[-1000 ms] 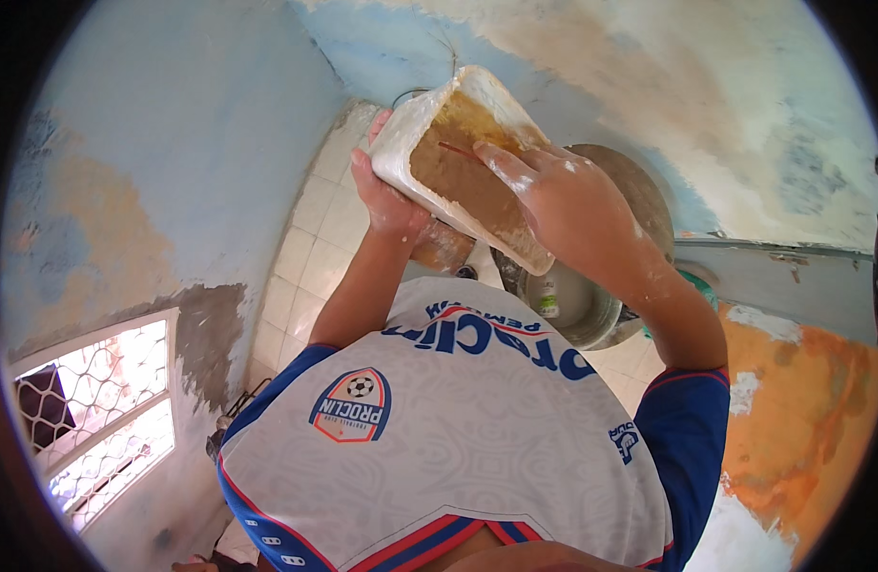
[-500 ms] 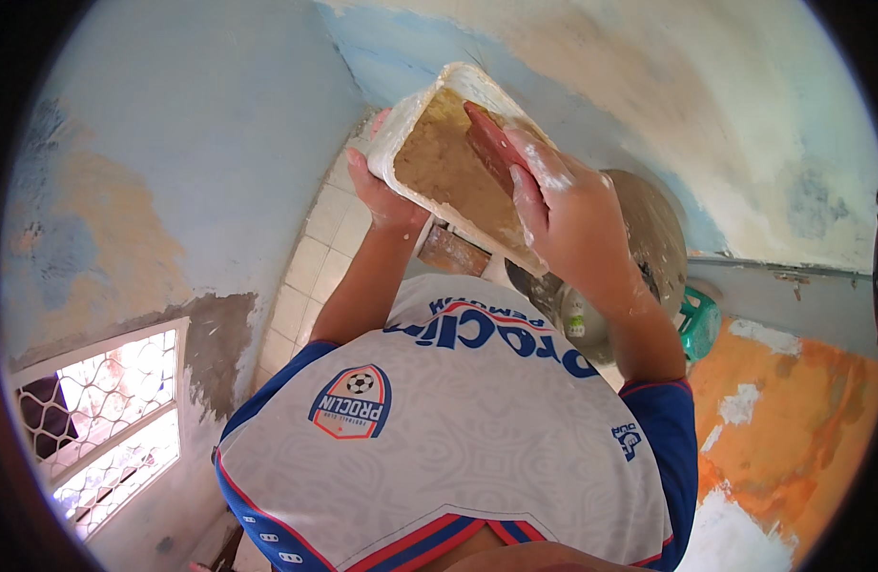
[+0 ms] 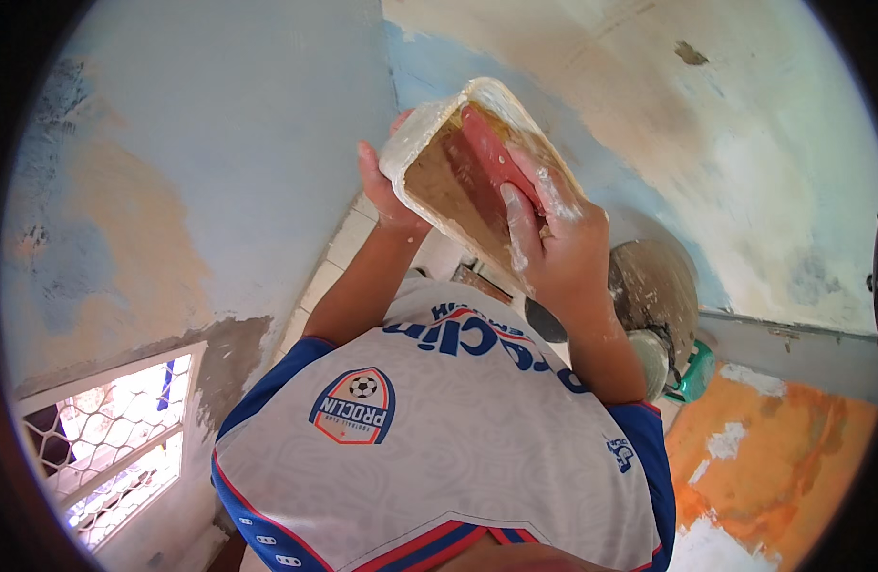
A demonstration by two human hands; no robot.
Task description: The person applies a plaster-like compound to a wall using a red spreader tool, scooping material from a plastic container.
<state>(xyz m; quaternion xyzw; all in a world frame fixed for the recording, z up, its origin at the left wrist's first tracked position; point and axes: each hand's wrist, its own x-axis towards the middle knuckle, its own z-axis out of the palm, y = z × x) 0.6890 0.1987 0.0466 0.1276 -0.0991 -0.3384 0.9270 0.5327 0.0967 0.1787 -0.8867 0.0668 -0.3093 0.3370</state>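
The right grip (image 3: 558, 234) is clamped on a red scraper (image 3: 491, 148), thumb on the near side; the other fingers are partly hidden behind the tool and the hand. The left grip (image 3: 391, 195) holds a white tub (image 3: 415, 143) by its left end, with the thumb and a fingertip in view and the rest hidden behind the wall. The tub is tilted above the floor tiles (image 3: 348, 238), in front of the chest, its open side showing. The scraper lies inside it, against the brown paste (image 3: 434, 181); the scraper's lower edge is hard to make out, and the right hand covers the tub's lower right corner.

Beyond the right forearm, a large round vessel (image 3: 663, 272) is partly covered, as is a pale bucket (image 3: 649, 357). A dark round shape (image 3: 546, 322) by the shirt (image 3: 486, 439) cannot be identified, and only part of a brown block (image 3: 482, 278) shows. What lies past the window (image 3: 114, 429) is too bright to read.

Counted: two hands, one tub, one scraper, one window with mesh, one green plastic item (image 3: 696, 372) whose kind is unclear.
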